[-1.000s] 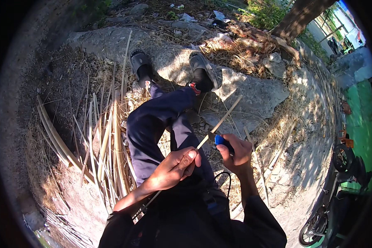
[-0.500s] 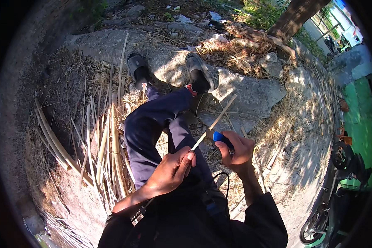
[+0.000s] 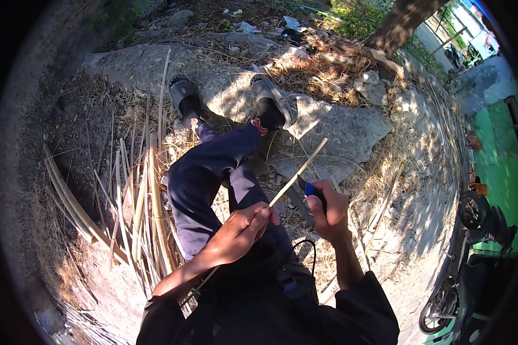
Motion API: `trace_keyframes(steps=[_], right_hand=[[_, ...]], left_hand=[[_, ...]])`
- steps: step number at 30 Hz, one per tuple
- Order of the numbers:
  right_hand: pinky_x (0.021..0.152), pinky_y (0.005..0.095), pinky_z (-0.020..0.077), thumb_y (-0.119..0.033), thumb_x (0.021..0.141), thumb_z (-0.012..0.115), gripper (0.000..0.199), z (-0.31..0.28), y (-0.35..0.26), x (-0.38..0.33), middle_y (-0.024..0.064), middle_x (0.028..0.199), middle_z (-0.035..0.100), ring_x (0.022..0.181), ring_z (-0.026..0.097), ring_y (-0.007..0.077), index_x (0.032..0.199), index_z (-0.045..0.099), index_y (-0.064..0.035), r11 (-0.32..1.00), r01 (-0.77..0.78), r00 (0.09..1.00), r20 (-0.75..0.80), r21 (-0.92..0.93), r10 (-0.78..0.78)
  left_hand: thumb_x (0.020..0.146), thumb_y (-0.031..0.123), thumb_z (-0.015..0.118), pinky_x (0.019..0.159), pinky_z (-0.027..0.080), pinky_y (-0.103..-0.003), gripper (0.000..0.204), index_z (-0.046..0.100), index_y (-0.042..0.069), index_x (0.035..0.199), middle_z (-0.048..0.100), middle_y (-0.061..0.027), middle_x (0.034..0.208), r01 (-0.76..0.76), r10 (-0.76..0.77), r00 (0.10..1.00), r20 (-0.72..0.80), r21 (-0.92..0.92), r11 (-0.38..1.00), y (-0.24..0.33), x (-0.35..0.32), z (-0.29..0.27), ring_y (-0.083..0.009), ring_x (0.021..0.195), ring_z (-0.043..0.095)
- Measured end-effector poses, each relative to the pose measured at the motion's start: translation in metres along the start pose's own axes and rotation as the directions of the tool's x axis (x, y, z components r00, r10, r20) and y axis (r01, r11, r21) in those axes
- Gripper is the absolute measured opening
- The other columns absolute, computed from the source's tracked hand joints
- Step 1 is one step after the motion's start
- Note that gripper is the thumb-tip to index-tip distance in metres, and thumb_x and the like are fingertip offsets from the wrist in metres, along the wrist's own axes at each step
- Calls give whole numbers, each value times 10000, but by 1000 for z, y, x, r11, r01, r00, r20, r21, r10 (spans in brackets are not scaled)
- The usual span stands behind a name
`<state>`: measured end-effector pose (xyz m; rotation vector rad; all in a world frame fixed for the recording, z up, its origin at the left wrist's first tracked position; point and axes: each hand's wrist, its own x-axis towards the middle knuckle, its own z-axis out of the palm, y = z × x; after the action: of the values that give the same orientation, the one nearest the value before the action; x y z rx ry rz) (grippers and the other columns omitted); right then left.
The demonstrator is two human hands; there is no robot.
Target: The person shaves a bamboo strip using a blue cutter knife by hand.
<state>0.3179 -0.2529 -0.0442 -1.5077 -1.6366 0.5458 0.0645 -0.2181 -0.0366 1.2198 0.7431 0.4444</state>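
Seated person's left hand [image 3: 239,233] grips thin bamboo strip [image 3: 298,173], slanting toward 1 o'clock over knees; right hand [image 3: 328,210] closed on blue-handled knife [image 3: 309,190], blade touching strip. Cut strips [image 3: 138,201] at 9 o'clock.

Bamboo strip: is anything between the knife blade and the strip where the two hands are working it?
Nothing visible does. The left hand grips the bamboo strip and the right hand holds the blue-handled knife right against it. The strip's far end sticks out free above the legs.
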Motion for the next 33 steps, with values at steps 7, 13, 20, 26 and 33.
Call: trace_keyframes(steps=[7,13,20,26,33], right_hand=[[639,372,567,-269,1023,710,327,-1,-12,-3,183,853,738,711,757,314,1116,698,45,994,50,998,40,-98,-46],[615,386,592,-272,981,780,291,0,-16,3,161,909,776,727,776,338,1091,721,-9,989,94,995,-3,-110,-95],[637,378,601,-263,967,790,294,-1,-17,5,156,914,776,754,783,330,1090,722,-4,990,90,996,-4,-107,-91],[643,378,610,-228,941,816,301,0,-15,6,152,916,767,772,785,332,1093,721,13,981,172,985,16,-92,-171],[630,378,612,-218,931,827,281,4,-23,8,150,913,783,745,783,322,1090,761,4,987,135,990,-38,-89,-139]], left_hand=[[1148,139,506,585,440,-349,165,618,34,1207,549,-69,660,-174,209,976,-55,375,911,6,6,12,-212,561,567],[1080,61,610,586,524,-429,138,641,29,1210,694,-189,783,-100,330,925,-188,717,689,11,0,22,-384,689,727],[1150,170,538,545,421,-330,193,676,53,1217,505,-29,594,-127,178,979,-95,397,909,23,1,11,-136,522,523],[1150,190,519,526,438,-422,172,617,56,1195,504,-142,581,-111,144,988,-58,384,917,25,-1,9,-325,504,570],[1098,145,581,520,520,-539,126,528,65,1181,636,-215,660,-83,322,924,-208,711,699,8,-3,24,-424,655,708]])
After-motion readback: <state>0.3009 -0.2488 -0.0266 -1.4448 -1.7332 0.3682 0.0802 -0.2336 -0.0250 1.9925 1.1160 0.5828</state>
